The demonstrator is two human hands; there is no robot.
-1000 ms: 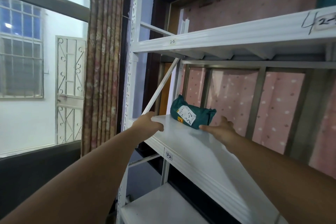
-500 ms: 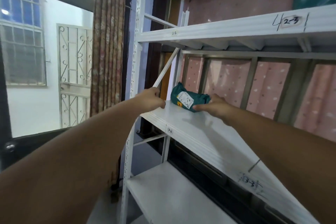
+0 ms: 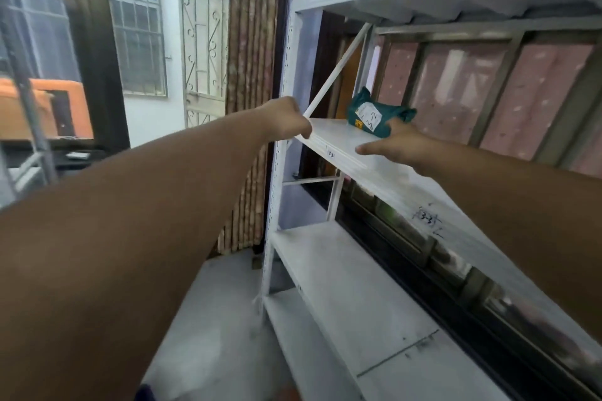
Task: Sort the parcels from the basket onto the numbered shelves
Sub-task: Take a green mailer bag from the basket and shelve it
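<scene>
Looking forward and down along two bare forearms toward a white metal shelving unit (image 3: 358, 286) set against a pink dotted backdrop. Gripping the near left corner of the middle shelf (image 3: 338, 137) with the left hand (image 3: 288, 119), fingers curled over the front edge beside a slanted white brace (image 3: 338, 65). Resting on that same shelf toward its left end, near the back, a dark green parcel (image 3: 374, 112) in soft wrapping, white label with handwritten digits facing up. Reaching in with the right hand (image 3: 399, 145), fingers extended and relaxed, fingertips touching the parcel's near right end, thumb stretched left above the shelf surface, nothing grasped. Marked on the shelf's front lip, small handwritten tags: one below the parcel reading 3-2, another further right reading 3-3. Above, another shelf; below, two more white shelves. Off to the left, a patterned curtain (image 3: 250, 75), a barred window and a white ornamental metal gate (image 3: 202, 52).
</scene>
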